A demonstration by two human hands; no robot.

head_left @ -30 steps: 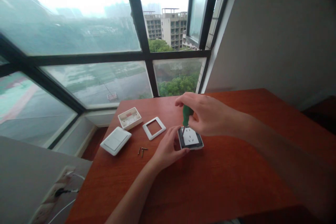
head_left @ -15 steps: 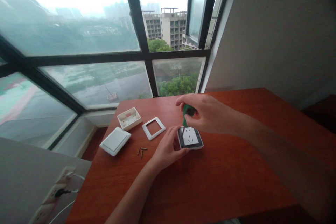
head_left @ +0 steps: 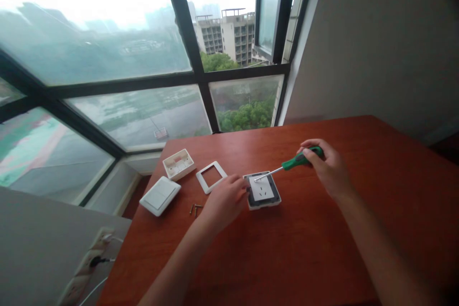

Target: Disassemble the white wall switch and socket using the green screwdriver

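Observation:
A wall socket with a white face and dark surround lies on the red-brown table. My left hand curls around its left edge and holds it in place. My right hand grips the green handle of a screwdriver, which lies nearly flat. The metal shaft points left, and its tip rests over the socket's upper left part.
Left of the socket lie a white square frame, an open white back box, a white switch plate and several small screws. A power strip with plugged cables sits below the table's left edge. Windows stand behind.
My right hand has swung away to the right and tipped the screwdriver from upright over the socket to nearly flat. The left hand stays on the socket. The view has shifted slightly.

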